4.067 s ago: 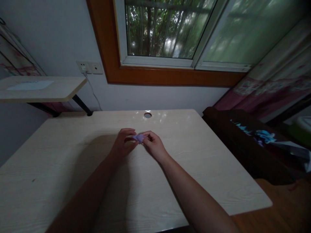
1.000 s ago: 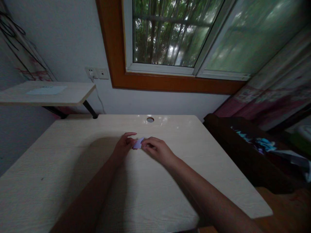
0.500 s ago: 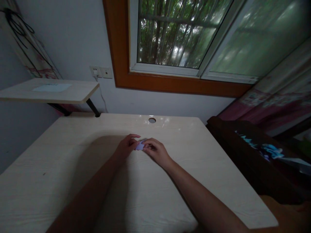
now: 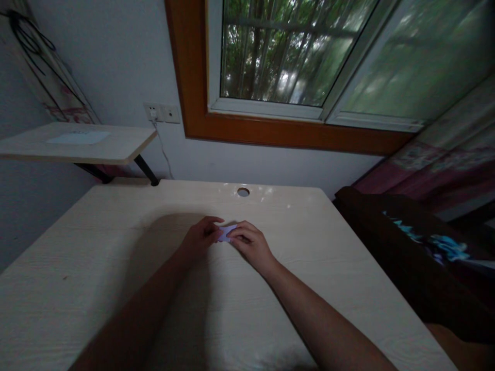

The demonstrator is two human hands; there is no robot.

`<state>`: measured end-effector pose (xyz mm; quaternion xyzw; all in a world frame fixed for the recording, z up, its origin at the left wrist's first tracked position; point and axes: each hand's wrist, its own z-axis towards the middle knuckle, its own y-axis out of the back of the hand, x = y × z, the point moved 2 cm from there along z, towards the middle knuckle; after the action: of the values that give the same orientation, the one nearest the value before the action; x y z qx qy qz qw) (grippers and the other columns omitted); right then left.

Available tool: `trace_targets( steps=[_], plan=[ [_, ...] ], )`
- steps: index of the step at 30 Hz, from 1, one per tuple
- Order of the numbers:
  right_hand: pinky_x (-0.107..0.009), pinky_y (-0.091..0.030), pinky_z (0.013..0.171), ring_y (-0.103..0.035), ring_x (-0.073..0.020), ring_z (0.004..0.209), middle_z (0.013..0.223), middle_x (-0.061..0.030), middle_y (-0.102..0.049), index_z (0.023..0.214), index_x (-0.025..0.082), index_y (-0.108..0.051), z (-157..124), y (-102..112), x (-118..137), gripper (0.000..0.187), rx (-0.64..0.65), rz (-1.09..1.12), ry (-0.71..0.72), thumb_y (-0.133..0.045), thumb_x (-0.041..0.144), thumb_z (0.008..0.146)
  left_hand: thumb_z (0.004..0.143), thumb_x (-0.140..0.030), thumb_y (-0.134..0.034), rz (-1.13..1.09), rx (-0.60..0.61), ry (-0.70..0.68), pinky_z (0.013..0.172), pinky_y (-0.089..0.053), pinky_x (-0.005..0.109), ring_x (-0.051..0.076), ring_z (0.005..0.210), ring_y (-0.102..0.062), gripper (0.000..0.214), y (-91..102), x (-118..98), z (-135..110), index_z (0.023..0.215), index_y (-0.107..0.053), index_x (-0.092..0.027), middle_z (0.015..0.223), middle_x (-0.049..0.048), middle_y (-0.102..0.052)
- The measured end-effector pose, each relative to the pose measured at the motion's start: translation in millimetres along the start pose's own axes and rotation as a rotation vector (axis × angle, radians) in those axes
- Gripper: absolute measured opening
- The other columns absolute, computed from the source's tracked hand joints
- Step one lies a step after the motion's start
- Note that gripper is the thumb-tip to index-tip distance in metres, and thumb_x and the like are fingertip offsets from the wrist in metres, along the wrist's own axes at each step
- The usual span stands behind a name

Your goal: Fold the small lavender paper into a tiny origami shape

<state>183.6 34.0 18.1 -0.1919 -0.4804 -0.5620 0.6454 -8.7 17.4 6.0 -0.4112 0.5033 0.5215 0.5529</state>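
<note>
A small piece of folded lilac paper (image 4: 225,233) lies between both hands, low over the pale wooden desk (image 4: 96,268). My left hand (image 4: 201,238) pinches its left side with curled fingers. My right hand (image 4: 250,245) pinches the right side, fingers bent over it. Most of the paper is hidden by my fingertips. Both forearms reach in from the bottom edge of the view.
A round cable hole (image 4: 243,191) sits near the desk's far edge. A raised shelf (image 4: 77,141) with a white sheet stands at the left, wall sockets (image 4: 161,112) behind it. A dark wooden bed frame (image 4: 390,242) borders the desk's right side under the window (image 4: 278,51).
Both hands have stayed on the lilac paper, working it with small finger movements. The view has drifted a little, so the desk and hands sit slightly lower and further right.
</note>
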Motion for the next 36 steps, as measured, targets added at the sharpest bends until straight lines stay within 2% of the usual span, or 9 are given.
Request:
trace_targets(
  steps=[3, 8, 15, 19, 25, 36],
  plan=[
    [-0.029, -0.051, 0.073, -0.063, -0.0178, 0.086, 0.092, -0.0066, -0.065, 0.087, 0.024, -0.075, 0, 2, 0, 0.006, -0.046, 0.006, -0.007, -0.07, 0.027, 0.086, 0.082, -0.037, -0.07, 0.033, 0.025, -0.057, 0.069, -0.052, 0.025, 0.014, 0.073, -0.065, 0.032, 0.7, -2, -2, 0.107, -0.065, -0.017, 0.081, 0.0024, -0.067],
    [-0.03, -0.051, 0.074, -0.063, -0.0182, 0.086, 0.091, -0.0063, -0.065, 0.086, 0.025, -0.075, 0, 6, -1, 0.006, -0.119, 0.003, -0.02, -0.071, 0.028, 0.085, 0.083, -0.033, -0.07, 0.263, 0.0, -0.161, 0.079, -0.055, 0.028, 0.016, 0.081, -0.069, 0.02, 1.3, -9, -5, 0.094, -0.07, -0.017, 0.088, 0.0055, -0.073],
    [-0.028, -0.052, 0.072, -0.063, -0.0173, 0.086, 0.092, -0.0062, -0.065, 0.089, 0.025, -0.076, 1, 6, 3, 0.009, -0.096, 0.065, -0.01, -0.072, 0.031, 0.084, 0.085, -0.027, -0.067, 0.4, -0.04, -0.351, 0.082, -0.056, 0.027, 0.015, 0.082, -0.071, 0.01, -2.9, -16, -6, 0.088, -0.073, -0.019, 0.089, 0.0055, -0.076],
    [-0.031, -0.053, 0.077, -0.064, -0.0187, 0.089, 0.094, -0.007, -0.066, 0.089, 0.026, -0.077, 1, 6, 5, 0.01, -0.106, 0.085, -0.021, -0.073, 0.033, 0.083, 0.084, -0.028, -0.068, 0.376, -0.07, -0.307, 0.081, -0.056, 0.028, 0.017, 0.082, -0.071, 0.01, -4.0, -17, -6, 0.087, -0.074, -0.02, 0.09, 0.006, -0.076],
    [-0.033, -0.052, 0.078, -0.063, -0.0194, 0.086, 0.088, -0.0061, -0.067, 0.085, 0.026, -0.078, 1, 7, 5, 0.01, -0.121, 0.056, -0.044, -0.074, 0.035, 0.082, 0.083, -0.032, -0.07, 0.315, -0.05, -0.193, 0.078, -0.057, 0.028, 0.018, 0.081, -0.072, 0.014, -5.1, -19, -8, 0.088, -0.074, -0.02, 0.09, 0.0064, -0.076],
    [-0.031, -0.049, 0.078, -0.062, -0.0188, 0.086, 0.088, -0.0053, -0.067, 0.082, 0.023, -0.074, 3, 6, 2, 0.009, -0.137, 0.16, -0.113, -0.073, 0.032, 0.083, 0.086, -0.028, -0.065, 0.427, -0.011, -0.247, 0.082, -0.056, 0.029, 0.019, 0.084, -0.072, 0.013, -7.3, -19, -10, 0.092, -0.074, -0.02, 0.093, 0.0063, -0.077]
  ],
)
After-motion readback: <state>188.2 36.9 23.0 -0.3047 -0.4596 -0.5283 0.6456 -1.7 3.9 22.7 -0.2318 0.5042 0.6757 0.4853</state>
